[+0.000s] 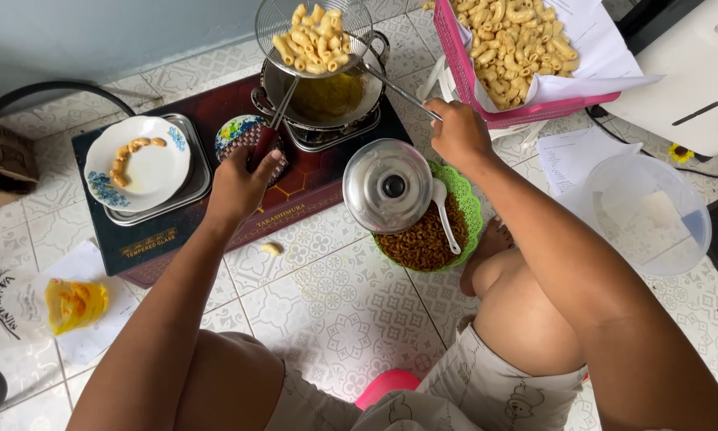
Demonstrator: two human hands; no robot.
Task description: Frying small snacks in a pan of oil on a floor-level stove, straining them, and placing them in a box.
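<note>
**A:** Hands first, please. What does each one have?

**B:** The right hand (457, 132) has its fingers closed round the thin metal handle of a wire strainer (315, 36), which hangs over the wok (327, 96) with a heap of pale fried macaroni (315, 40) in its mesh. The left hand (243, 179) is wrapped round the dark red handle of a second utensil (275, 120); its shaft slants up into the wok, where yellow oil shows.

**A:** And the wok stands where?

**B:** On a burner at the far right end of a dark glass-topped stove (215, 199) set on the tiled floor (335, 303). At the stove's left end a white plate (140, 164) with a few fried pieces sits on a steel tray (195, 187).

**A:** What lies near the right hand?

**B:** Just under it, a shiny steel lid (387, 185) partly covers a green basket (471, 207) of dark brown macaroni, with a white spoon (445, 211) lying in it. Beyond the hand, a pink basket (467, 68) lined with paper holds more pale macaroni. A clear plastic bowl (650, 211) stands well off to the right.

**A:** Anything on the floor by the stove?

**B:** One stray piece (272, 248) by its near edge.
</note>
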